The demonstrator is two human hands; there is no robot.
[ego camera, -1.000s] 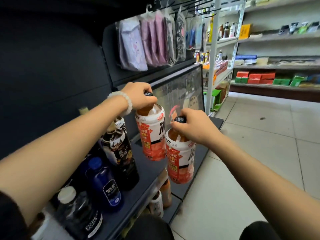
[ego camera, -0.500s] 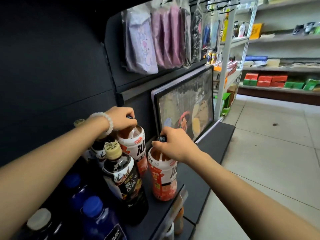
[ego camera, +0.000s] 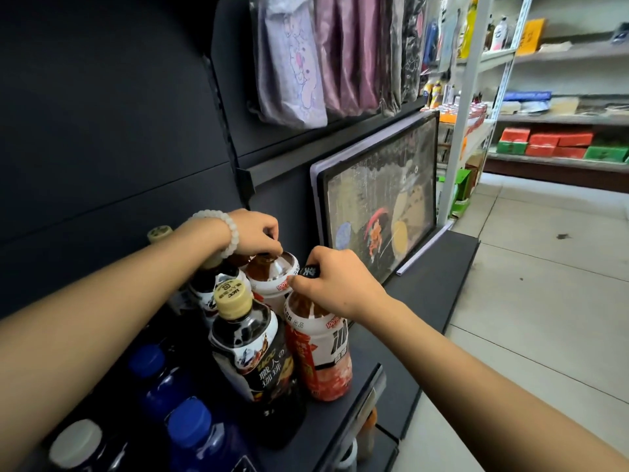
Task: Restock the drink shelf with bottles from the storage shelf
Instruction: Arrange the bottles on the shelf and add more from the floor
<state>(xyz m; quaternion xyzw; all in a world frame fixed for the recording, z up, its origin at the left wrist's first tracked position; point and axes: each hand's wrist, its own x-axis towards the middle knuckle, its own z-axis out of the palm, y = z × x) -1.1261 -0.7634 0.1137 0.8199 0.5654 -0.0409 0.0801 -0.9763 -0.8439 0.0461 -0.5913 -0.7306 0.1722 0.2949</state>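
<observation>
The right hand (ego camera: pixel 335 287) has its fingers curled round the black cap of the front tea bottle (ego camera: pixel 320 349), which stands on the dark shelf (ego camera: pixel 422 291) close to the front edge; the left hand (ego camera: pixel 253 233) pinches the top of the rear tea bottle (ego camera: pixel 272 277), set just behind it and touching or nearly touching it. The likeliest mishap is a topple: both bottles are tall and held only at the top, so a sideways tug on release could tip the front one off the lip toward the tiled floor (ego camera: pixel 544 301). Crowding adds to it. The coffee bottle (ego camera: pixel 255 362) with its tan cap presses against the front tea bottle's left side, and 2 blue-capped bottles (ego camera: pixel 190 437) fill the row nearer the camera, so a nudge could knock several over. To the right, a framed picture (ego camera: pixel 381 195) leans against the back panel and limits sliding that way. Hanging packets (ego camera: pixel 289 59) sit well above, out of the hands' way.
</observation>
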